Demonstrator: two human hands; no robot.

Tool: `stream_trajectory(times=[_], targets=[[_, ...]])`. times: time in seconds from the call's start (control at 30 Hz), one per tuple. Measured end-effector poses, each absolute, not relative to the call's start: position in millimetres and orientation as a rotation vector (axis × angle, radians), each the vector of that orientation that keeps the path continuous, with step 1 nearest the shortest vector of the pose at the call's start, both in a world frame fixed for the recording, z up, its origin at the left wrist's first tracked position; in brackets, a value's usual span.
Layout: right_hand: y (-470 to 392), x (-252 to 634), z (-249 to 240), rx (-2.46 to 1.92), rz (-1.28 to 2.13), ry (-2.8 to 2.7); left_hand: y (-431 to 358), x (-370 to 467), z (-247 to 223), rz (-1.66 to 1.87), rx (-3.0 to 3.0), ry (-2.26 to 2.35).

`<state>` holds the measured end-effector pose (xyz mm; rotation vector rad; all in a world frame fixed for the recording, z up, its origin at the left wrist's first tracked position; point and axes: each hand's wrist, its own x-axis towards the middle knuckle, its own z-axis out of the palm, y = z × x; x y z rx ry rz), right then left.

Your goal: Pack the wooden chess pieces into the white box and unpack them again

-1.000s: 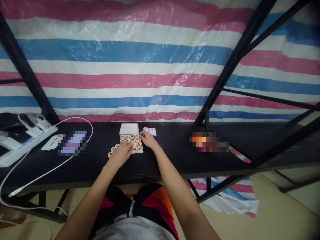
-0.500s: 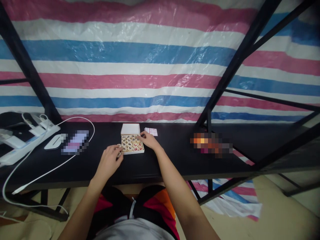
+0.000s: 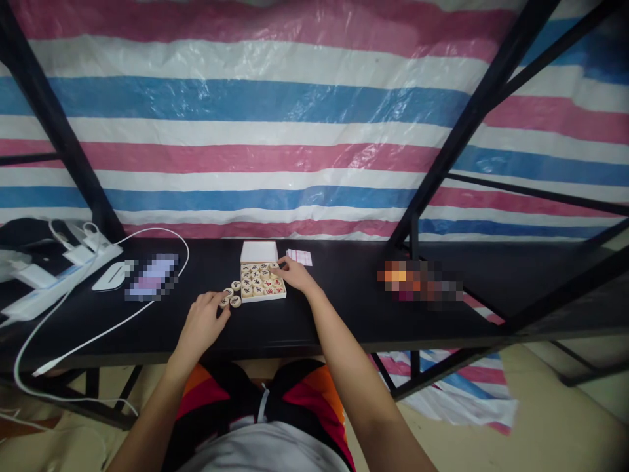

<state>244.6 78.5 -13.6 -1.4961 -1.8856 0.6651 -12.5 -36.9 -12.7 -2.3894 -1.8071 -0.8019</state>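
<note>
A white box [image 3: 263, 299] stands on the black table, its inside filled with rows of round Chinese chess pieces [image 3: 255, 282] marked in black and red. Several loose pieces [image 3: 236, 301] lie on the table just left of it. My left hand [image 3: 202, 320] has its thumb and forefinger around one of these loose pieces. At the box's upper right corner, my right hand [image 3: 296, 275] grips the edge with fingertips beside the corner pieces; part of that wall is hidden by the fingers.
Behind the box rests a white lid [image 3: 259, 252], and a folded printed paper [image 3: 299, 257] is to its right. A power strip [image 3: 59, 278] with white cables and a blurred phone [image 3: 152, 276] occupy the left side. A pixelated object [image 3: 417, 280] sits at right by the black frame [image 3: 445, 151].
My left hand has moved left and slightly down, away from the box, so the loose pieces beside it now show. My right hand stays at the box's corner.
</note>
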Motion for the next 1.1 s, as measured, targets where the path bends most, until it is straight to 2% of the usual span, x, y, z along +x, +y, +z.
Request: stream_trajectory(times=[0.17, 0.4, 0.63, 0.87, 0.97, 1.1], targets=[[80.1, 244.7, -14.9, -1.486, 0.686, -1.874, -36.6, -16.9, -14.4, -0.821, -2.359, -1.850], [80.7, 244.3, -14.8, -1.475, 0.684, -1.882, -35.0, 0.5, -1.0, -1.107, -2.348, -1.784], [81.1, 244.5, -15.7, -1.468, 0.670, -1.877, -1.5, 65.4, 19.1, -0.743, -2.599, -1.501], [82.8, 244.1, -16.7, -1.482, 0.668, -1.879, 27.6, 83.3, 10.4, -0.477, -2.535, -1.469], [81.6, 243.8, -15.7, -1.478, 0.669, -1.880, 25.7, 80.5, 10.1, -0.485, -2.538, -1.451], [81.2, 243.9, -13.7, -1.509, 0.680, -1.863, 29.4, 53.8, 18.5, -0.707, -2.631, -1.495]])
